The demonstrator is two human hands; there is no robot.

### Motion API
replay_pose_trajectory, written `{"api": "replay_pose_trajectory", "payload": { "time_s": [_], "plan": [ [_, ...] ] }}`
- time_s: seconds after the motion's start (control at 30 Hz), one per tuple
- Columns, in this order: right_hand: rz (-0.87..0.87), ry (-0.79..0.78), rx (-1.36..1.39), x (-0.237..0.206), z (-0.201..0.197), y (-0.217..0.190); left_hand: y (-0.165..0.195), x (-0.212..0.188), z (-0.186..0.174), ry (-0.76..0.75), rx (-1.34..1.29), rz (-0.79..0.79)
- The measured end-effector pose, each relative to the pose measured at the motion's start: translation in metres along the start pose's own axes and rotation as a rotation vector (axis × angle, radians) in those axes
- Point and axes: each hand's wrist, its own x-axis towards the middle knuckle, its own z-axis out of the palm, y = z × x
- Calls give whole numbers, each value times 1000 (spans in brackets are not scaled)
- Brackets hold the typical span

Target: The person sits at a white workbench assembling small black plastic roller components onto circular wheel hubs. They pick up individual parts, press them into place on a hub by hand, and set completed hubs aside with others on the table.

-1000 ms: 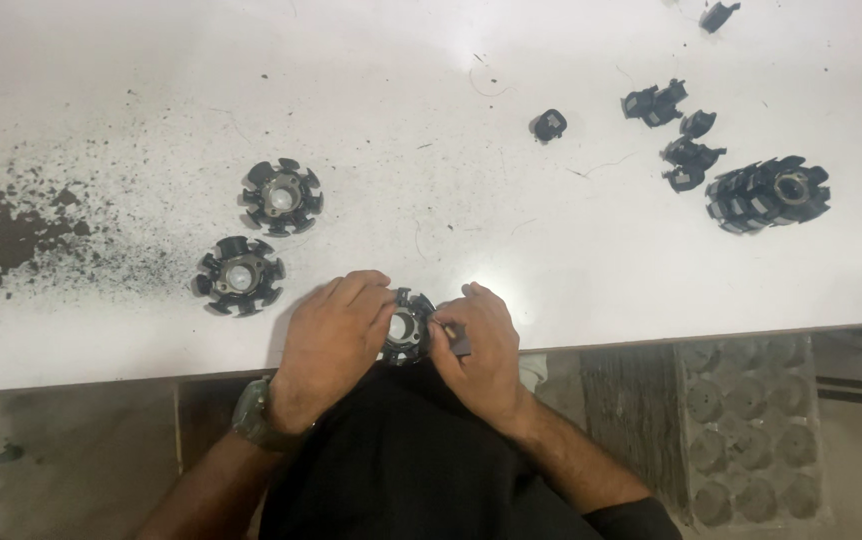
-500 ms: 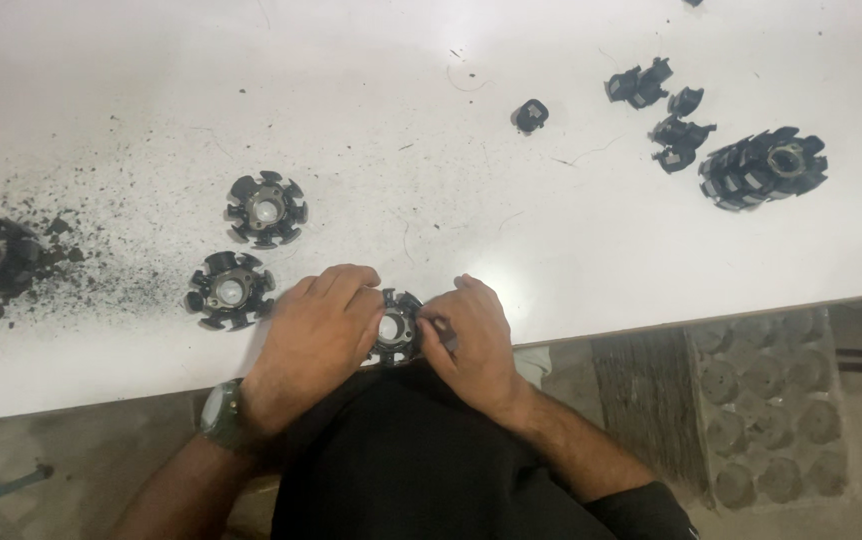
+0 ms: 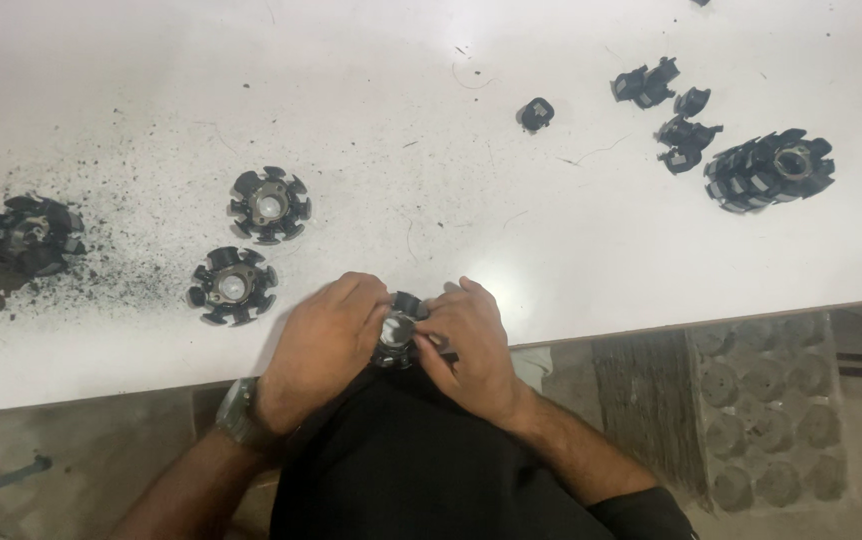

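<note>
White tabletop (image 3: 431, 150), scuffed and dusted with dark grit toward nine o'clock, fills most of the view, its near edge running just above the person's lap. At that edge, near six o'clock, both hands close around one small black toothed rotor (image 3: 403, 330). The left hand (image 3: 326, 335) wraps its left side, fingers curled over the rim, while the right hand (image 3: 471, 345) pinches its right side with thumb and fingertips, apparently also holding a small dark piece against it. Held over the edge like this, the part sits close to the body, likely for steadier fingerwork. Outward, two similar rotors (image 3: 233, 285) (image 3: 269, 205) lie flat at ten o'clock, and another (image 3: 31, 233) sits in the grit at nine. A taller stack of rotors (image 3: 771, 168) rests at two o'clock, with loose black clips (image 3: 676, 110) just beside it.
</note>
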Motion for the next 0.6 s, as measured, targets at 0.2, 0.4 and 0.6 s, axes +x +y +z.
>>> {"api": "replay_pose_trajectory", "payload": {
  "time_s": [0.2,0.4,0.6],
  "plan": [
    [0,4,-34,-2,6,1,-3,-4,-1,1,-74,-23],
    [-27,4,-45,1,7,-1,-3,-5,-1,-37,-66,-62],
    [-43,18,-58,2,9,-2,-4,-7,1,-38,-95,-59]
  ]
}}
